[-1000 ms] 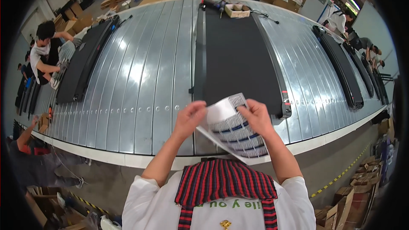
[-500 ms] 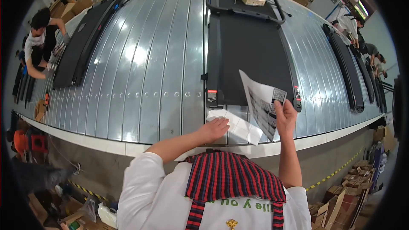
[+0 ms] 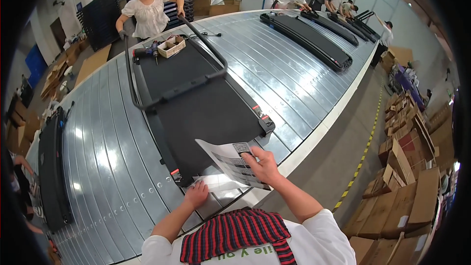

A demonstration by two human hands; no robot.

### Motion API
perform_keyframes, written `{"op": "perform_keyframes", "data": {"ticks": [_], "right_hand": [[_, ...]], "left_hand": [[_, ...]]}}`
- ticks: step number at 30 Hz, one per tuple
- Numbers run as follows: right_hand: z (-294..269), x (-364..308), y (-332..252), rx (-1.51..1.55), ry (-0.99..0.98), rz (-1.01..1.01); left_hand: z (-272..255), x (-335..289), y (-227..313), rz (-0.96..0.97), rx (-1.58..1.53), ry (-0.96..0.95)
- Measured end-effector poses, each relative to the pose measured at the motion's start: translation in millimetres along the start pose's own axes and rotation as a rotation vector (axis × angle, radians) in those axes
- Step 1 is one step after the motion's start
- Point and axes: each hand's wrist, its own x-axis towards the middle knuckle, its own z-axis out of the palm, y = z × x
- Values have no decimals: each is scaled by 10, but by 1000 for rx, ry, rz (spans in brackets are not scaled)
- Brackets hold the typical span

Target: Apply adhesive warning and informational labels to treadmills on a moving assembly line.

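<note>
My right hand (image 3: 265, 166) pinches the edge of a printed paper sheet (image 3: 226, 164), held tilted above the near end of a black treadmill (image 3: 196, 122). Beneath that sheet, a white sheet (image 3: 218, 182) lies at the treadmill's near edge, partly hidden. My left hand (image 3: 197, 194) rests with its fingers laid on this white sheet's left side. At the far end, a person's hands touch the treadmill's black handrail frame (image 3: 216, 73). A cordless drill (image 3: 154, 49) and a small open carton (image 3: 171, 46) sit on the treadmill there.
The treadmill lies on a slatted metal conveyor (image 3: 113, 167). Another black treadmill (image 3: 51, 167) is on the left, and more (image 3: 309, 39) stand to the far right, where several people work. Cardboard boxes (image 3: 402, 201) are piled at the right, beyond a yellow-black floor stripe (image 3: 364, 154).
The view has swung to the right, and the person at the far end now shows. My right hand still holds the printed sheet; my left still rests on the white one.
</note>
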Motion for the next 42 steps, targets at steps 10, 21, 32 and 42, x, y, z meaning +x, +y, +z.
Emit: {"op": "perform_keyframes", "data": {"ticks": [10, 21, 32, 42], "right_hand": [[411, -250, -220, 121, -632, -70], [313, -177, -453, 182, -301, -74], [576, -184, -624, 662, -271, 155], [503, 2, -629, 644, -225, 187]], "left_hand": [[-2096, 585, -46, -12, -305, -295], [-2585, 621, -127, -286, -436, 566], [-2081, 282, 38, -955, -1853, 637], [-2469, 80, -409, -616, -1718, 350]]}}
